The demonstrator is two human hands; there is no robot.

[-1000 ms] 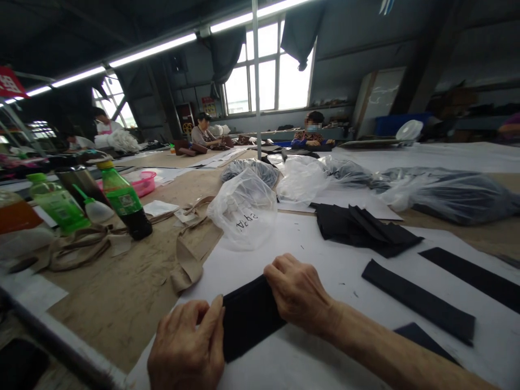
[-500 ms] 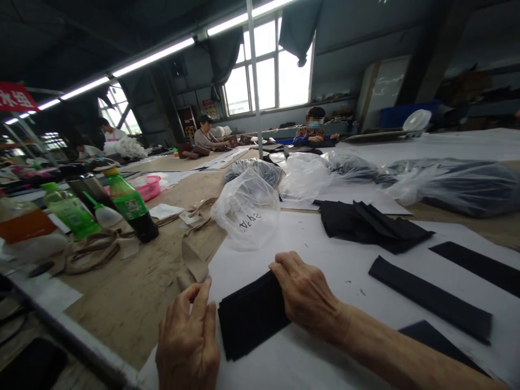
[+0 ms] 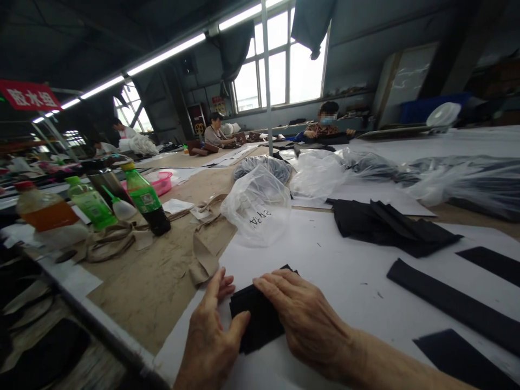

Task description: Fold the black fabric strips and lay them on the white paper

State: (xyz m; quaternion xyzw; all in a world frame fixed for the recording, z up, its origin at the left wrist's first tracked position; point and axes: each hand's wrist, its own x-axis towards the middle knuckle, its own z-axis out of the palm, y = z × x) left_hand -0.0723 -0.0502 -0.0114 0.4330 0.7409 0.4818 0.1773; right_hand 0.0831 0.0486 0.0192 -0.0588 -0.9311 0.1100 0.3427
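A small stack of black fabric pieces [image 3: 258,319] lies on white paper [image 3: 320,260] in front of me, its edges slightly uneven. My right hand [image 3: 306,314] is closed over the stack's right part, fingers together across the top; its thumb is hidden. At the left edge, my left hand [image 3: 217,330] is open, its thumb touching the stack's near left side and its fingers pointing away along the far left corner. Farther right are a loose pile of black fabric [image 3: 390,227] and a long black strip [image 3: 450,303].
A clear plastic bag [image 3: 258,208] stands beyond the stack. Beige straps [image 3: 203,254] and several bottles, one with dark liquid [image 3: 146,200], are on the left. The table edge [image 3: 93,319] runs at lower left. Two co-workers sit across the table; others are farther left.
My left hand has moved up against the stack, thumb now on it. My right hand has shifted farther over the top. The camera view has turned slightly left.
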